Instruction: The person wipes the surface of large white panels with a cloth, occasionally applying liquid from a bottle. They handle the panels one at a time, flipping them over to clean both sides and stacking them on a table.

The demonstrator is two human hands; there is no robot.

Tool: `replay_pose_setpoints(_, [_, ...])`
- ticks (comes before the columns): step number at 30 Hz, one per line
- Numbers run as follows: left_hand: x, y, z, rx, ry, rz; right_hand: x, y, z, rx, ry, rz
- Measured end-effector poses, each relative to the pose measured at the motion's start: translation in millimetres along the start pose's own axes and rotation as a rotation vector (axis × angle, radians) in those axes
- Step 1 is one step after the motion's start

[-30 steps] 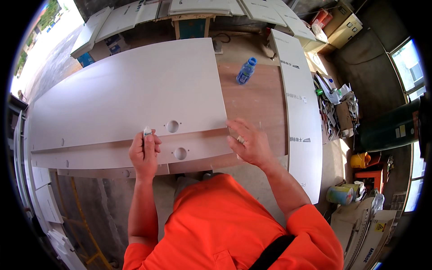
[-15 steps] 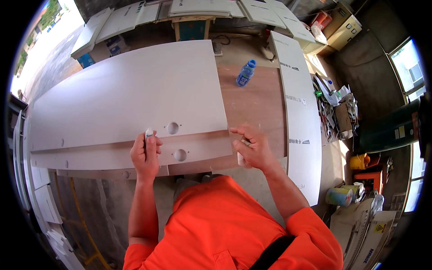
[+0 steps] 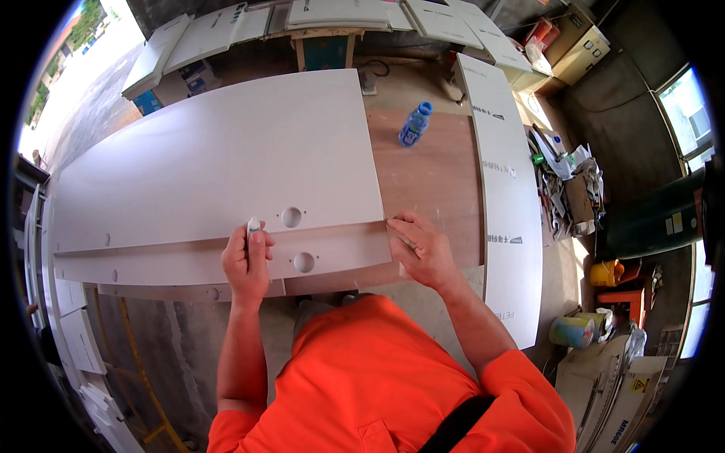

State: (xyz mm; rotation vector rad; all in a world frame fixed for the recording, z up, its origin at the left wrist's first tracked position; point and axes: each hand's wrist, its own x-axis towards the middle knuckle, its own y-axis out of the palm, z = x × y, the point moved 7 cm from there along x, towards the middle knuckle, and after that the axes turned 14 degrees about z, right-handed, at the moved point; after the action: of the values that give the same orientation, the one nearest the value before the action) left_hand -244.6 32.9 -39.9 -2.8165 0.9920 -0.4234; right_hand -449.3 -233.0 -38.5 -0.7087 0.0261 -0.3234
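A large white panel (image 3: 211,166) lies flat on the brown workbench (image 3: 430,174), with a narrower white strip (image 3: 166,260) along its near edge. Each has a round hole, one in the panel (image 3: 291,217) and one in the strip (image 3: 303,262). My left hand (image 3: 245,260) is closed around a small white tube-like object (image 3: 254,225), its tip at the seam between panel and strip, just left of the holes. My right hand (image 3: 419,249) rests on the right end of the strip at its corner, fingers curled over the edge.
A blue-capped plastic bottle (image 3: 414,124) lies on the bench beyond my right hand. A long white board (image 3: 502,189) runs along the bench's right side. More white panels (image 3: 332,15) are stacked at the back. Clutter (image 3: 566,189) and buckets (image 3: 570,331) sit on the floor at right.
My right hand has shifted slightly left and closer onto the end of the strip. My left hand has stayed at the seam with the small white object.
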Motion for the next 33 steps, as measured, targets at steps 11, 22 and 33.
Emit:
replay_pose_setpoints(11, [1, 1, -2, 0.032, 0.014, -0.003, 27, -3, -2, -0.017, 0.134, -0.025])
replay_pose_setpoints(22, [-1, -1, -1, 0.025, 0.016, -0.008, 30, -1, -12, 0.743, 0.526, 0.152])
replay_pose_setpoints(33, [0, 1, -2, 0.041, 0.037, -0.004, 41, -11, -42, 0.687, 0.529, 0.042])
